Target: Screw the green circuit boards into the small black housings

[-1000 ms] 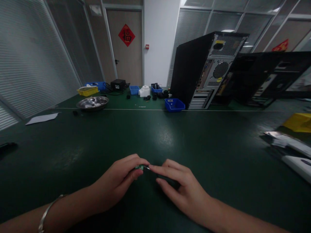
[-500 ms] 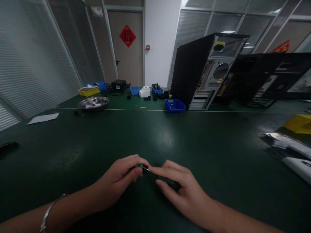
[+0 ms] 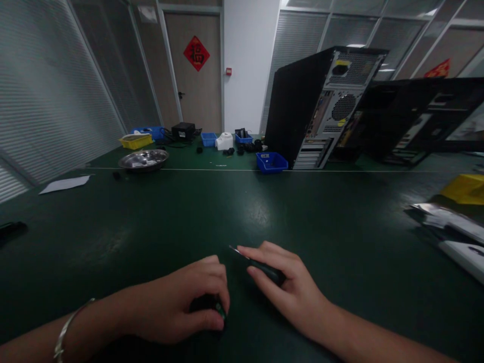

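Observation:
Low over the green table, my left hand [image 3: 185,301] is closed with the thumb and fingers curled round a small green circuit board [image 3: 220,308]. Most of the board is hidden by the fingers. To its right, my right hand [image 3: 293,285] grips a screwdriver [image 3: 266,271] by the dark handle, with the index finger stretched along it. The thin metal tip points up and to the left, apart from the board and my left hand.
Toward the back stand a steel bowl [image 3: 143,167], a blue bin [image 3: 272,170] and a tall computer case [image 3: 298,101]. White paper [image 3: 65,184] lies at the left. A yellow bin [image 3: 463,189] and a white box [image 3: 463,258] are at the right edge.
My left hand has turned and moved down toward me with the circuit board, away from the screwdriver's tip. My right hand has shifted slightly right, and the tip now shows free.

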The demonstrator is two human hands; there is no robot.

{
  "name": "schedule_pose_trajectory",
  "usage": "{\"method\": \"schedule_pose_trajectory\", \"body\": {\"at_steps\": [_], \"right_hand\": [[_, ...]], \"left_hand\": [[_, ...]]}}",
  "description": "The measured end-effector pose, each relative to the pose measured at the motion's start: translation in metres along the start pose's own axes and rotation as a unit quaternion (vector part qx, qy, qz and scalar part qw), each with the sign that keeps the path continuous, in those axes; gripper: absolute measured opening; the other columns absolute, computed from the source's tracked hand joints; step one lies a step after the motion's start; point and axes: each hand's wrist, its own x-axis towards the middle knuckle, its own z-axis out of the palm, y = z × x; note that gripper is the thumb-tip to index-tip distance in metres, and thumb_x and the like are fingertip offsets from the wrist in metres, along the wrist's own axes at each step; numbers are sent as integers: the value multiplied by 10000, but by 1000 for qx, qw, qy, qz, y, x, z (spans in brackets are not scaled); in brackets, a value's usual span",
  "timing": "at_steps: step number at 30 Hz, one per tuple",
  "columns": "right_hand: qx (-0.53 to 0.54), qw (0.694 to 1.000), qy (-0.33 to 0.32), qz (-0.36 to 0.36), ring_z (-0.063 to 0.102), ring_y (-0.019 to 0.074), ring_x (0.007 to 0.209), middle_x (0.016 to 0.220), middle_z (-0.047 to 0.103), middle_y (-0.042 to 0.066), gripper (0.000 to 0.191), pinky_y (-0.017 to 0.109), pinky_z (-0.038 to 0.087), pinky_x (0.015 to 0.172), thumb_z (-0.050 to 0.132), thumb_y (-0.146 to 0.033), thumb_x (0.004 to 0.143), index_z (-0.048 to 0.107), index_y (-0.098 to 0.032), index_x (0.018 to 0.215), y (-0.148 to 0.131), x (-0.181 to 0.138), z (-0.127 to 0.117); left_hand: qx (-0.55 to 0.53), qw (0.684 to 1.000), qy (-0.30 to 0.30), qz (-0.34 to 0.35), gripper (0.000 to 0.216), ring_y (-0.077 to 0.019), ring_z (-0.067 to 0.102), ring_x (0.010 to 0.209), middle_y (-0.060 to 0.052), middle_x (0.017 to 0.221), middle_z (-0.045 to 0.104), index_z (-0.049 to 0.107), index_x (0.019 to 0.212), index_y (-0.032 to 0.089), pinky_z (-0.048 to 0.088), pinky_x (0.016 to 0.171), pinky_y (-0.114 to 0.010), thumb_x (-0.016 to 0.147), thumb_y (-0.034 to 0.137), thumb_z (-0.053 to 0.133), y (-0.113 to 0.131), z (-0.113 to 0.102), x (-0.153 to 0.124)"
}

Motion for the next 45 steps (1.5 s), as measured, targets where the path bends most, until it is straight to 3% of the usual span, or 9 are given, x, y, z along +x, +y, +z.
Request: {"method": "schedule_pose_trajectory", "body": {"at_steps": [4, 7, 10, 13, 16, 19, 25, 36, 45], "right_hand": [[0, 1000, -8, -2, 594, 168, 747, 839, 625, 41, 331, 294, 456, 660, 551, -179, 937, 660, -214, 1247, -1, 0, 1], [-8, 1000, -15, -6, 601, 172, 745, 837, 633, 44, 312, 292, 462, 657, 545, -195, 940, 666, -207, 1228, -1, -1, 1], [-27, 1000, -7, 8, 623, 185, 826, 945, 666, 58, 338, 300, 485, 726, 568, -199, 923, 625, -214, 1257, -1, -2, 0], [-35, 999, -13, 38, 629, 210, 974, 1110, 668, 75, 397, 320, 487, 848, 633, -197, 871, 573, -197, 1264, -2, -1, -1], [-69, 992, -61, 88, 644, 190, 813, 923, 685, 35, 265, 291, 491, 731, 655, -181, 841, 614, -183, 1104, -6, 2, -3], [-138, 977, -113, 114, 628, 183, 752, 840, 682, 8, 144, 278, 451, 675, 703, -225, 817, 652, -194, 949, -12, 4, -6], [-199, 955, -184, 120, 632, 186, 722, 849, 686, 7, 357, 248, 378, 597, 845, -384, 669, 646, -184, 889, -14, 4, -6], [-215, 950, -192, 121, 630, 165, 716, 864, 672, -1, 215, 236, 377, 595, 761, -260, 721, 635, -186, 879, -19, -1, -5], [-222, 950, -181, 127, 645, 184, 735, 889, 678, 21, 163, 265, 439, 628, 666, -194, 757, 641, -190, 918, -19, 0, -2]], "left_hand": [[-10, 1000, -8, 17, 209, -225, 551, 1052, -51, 1103, 620, 642, 1107, 255, 400, 1004, -353, 898, 264, 654, -3, 2, -1], [-39, 998, 46, 13, 374, -235, 510, 1125, -71, 1244, 549, 520, 1271, 254, 412, 998, -358, 915, 309, 624, -6, 2, -2], [-19, 995, 100, -17, 244, -220, 526, 1008, -57, 1117, 560, 531, 1147, 226, 453, 880, -331, 945, 360, 563, -6, 2, -2], [53, 993, 91, -57, 303, -213, 519, 847, -37, 955, 568, 543, 975, 201, 441, 740, -308, 868, 467, 641, -2, 2, -2], [135, 987, 55, -66, 490, -221, 506, 760, -45, 885, 587, 553, 907, 182, 415, 702, -328, 705, 584, 748, 5, 5, 0], [181, 981, 39, -59, 548, -250, 533, 791, -71, 926, 622, 570, 918, 174, 405, 793, -393, 657, 618, 760, 8, 11, 1], [174, 984, 29, -33, 452, -233, 540, 774, -53, 901, 626, 568, 870, 184, 380, 700, -333, 706, 558, 762, 1, 12, 1], [92, 990, 38, -95, 340, -215, 531, 829, -31, 952, 586, 576, 985, 192, 384, 694, -302, 781, 403, 748, -7, 2, 2], [73, 991, 56, -100, 371, -202, 523, 806, -23, 931, 578, 591, 1019, 190, 395, 689, -307, 785, 431, 748, -11, 1, 2]]}}
